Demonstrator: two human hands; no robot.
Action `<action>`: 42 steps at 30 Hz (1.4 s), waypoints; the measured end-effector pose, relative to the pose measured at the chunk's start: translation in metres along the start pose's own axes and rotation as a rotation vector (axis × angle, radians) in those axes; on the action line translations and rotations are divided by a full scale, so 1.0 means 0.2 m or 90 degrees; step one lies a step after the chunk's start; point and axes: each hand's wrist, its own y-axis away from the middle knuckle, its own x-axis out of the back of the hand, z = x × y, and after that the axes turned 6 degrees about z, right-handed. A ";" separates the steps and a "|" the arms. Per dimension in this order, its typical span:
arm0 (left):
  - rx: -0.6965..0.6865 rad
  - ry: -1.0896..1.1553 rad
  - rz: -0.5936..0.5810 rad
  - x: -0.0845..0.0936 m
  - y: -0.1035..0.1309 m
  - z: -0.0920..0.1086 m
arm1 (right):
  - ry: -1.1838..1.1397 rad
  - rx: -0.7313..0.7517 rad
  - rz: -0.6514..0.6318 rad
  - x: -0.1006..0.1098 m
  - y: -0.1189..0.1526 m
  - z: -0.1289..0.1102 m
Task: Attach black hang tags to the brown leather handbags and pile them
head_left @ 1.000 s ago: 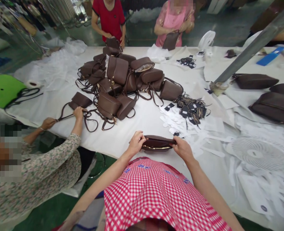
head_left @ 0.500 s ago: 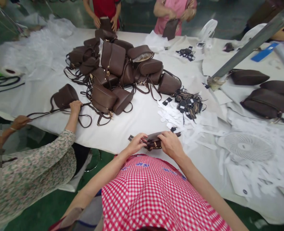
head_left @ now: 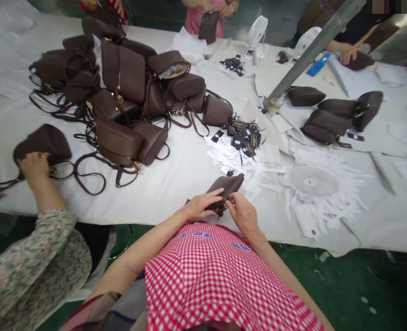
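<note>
A small dark brown handbag (head_left: 228,185) is tilted up at the table's near edge, just in front of my apron. My left hand (head_left: 202,206) holds its left side, fingers stretched across the face of the bag. With thumb and fingers pinched together, my right hand (head_left: 243,212) grips the lower right edge near some metal fittings. What exactly is in that pinch is hidden. A black tag (head_left: 187,202) shows partly beside my left hand. Beyond the bag lie white paper strips (head_left: 220,154) and a heap of black hang tags (head_left: 244,135).
Brown handbags with straps (head_left: 123,73) are piled at the back left. At left, a co-worker's hand (head_left: 36,168) touches another bag (head_left: 44,143). A white fan (head_left: 312,180) lies among paper scraps. A grey metal pole (head_left: 310,55) slants over the table; more bags (head_left: 327,125) lie beyond.
The view has swung right. My left hand has spread over the bag, and my right hand has moved to its lower edge in a pinch. The bag now tilts up to the right.
</note>
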 end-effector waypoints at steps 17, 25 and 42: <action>-0.064 -0.133 -0.045 -0.07 -0.12 -0.03 | -0.683 -0.458 0.067 -0.12 0.09 0.02; -0.072 -0.167 -0.114 -0.05 -0.18 -0.01 | -0.335 -0.306 0.091 -0.06 0.11 0.02; -0.067 -0.248 -0.094 -0.06 -0.21 -0.01 | -0.279 -0.280 0.087 -0.09 0.13 0.03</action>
